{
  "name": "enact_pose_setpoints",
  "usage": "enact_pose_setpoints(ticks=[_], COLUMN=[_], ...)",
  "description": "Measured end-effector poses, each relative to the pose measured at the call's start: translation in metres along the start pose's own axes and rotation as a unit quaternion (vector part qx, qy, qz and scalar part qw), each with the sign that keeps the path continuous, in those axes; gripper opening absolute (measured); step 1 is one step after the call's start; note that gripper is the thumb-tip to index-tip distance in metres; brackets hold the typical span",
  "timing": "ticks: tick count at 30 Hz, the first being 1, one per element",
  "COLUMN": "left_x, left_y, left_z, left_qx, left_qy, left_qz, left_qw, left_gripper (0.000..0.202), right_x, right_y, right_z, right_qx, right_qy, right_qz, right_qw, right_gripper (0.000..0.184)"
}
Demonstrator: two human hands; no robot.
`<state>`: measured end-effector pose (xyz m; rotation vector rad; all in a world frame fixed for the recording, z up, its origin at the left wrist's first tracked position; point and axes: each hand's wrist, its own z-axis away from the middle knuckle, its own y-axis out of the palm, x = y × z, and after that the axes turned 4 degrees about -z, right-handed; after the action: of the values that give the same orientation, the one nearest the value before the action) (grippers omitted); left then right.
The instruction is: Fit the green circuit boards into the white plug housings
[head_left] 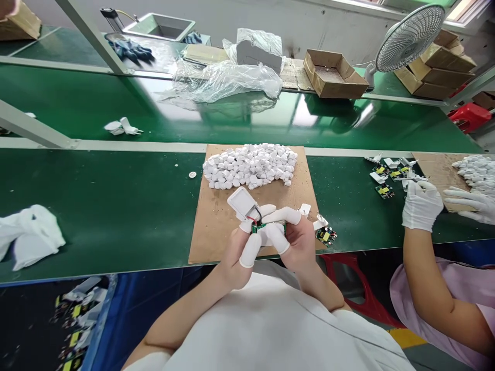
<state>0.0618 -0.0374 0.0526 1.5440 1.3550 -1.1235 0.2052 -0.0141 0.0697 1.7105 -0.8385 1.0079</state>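
Note:
Both my hands meet over the front of a cardboard sheet (209, 226), with white covers on several fingertips. My left hand (240, 252) pinches the left end of a green circuit board (254, 226). A white plastic housing part (243, 202) stands above it, joined by red and black wires. My right hand (297, 237) closes on the board's right side, its fingers hiding most of it. A heap of small white plastic pieces (251, 166) lies on the sheet beyond my hands. Just right of my right hand rests another circuit board (326, 235) with white parts.
At right, a co-worker's gloved hands (423, 206) work near several circuit boards (384, 190) and a pile of white pieces (479, 172). A white cloth or bag (33, 234) lies at left. Below it, a blue bin (104, 319) holds boards. A raised shelf rail (154, 147) runs behind.

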Motion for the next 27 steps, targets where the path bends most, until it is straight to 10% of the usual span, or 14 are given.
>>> enact_pose_setpoints(ticks=[18,27], left_x=[-0.012,-0.016], left_y=[0.006,-0.011], left_z=[-0.012,-0.011], left_qx=[-0.145,-0.001], left_qy=[-0.212,-0.221], left_qz=[0.126,0.187], left_qw=[0.958,0.957], left_gripper=[0.067,0.075], right_x=[-0.009,-0.013], right_y=[-0.007,-0.016], right_z=[-0.004,-0.003], right_qx=[0.092,0.087], right_qy=[0.116,0.111], right_qz=[-0.004,-0.048], right_qw=[0.989,0.989], right_gripper=[0.057,0.062])
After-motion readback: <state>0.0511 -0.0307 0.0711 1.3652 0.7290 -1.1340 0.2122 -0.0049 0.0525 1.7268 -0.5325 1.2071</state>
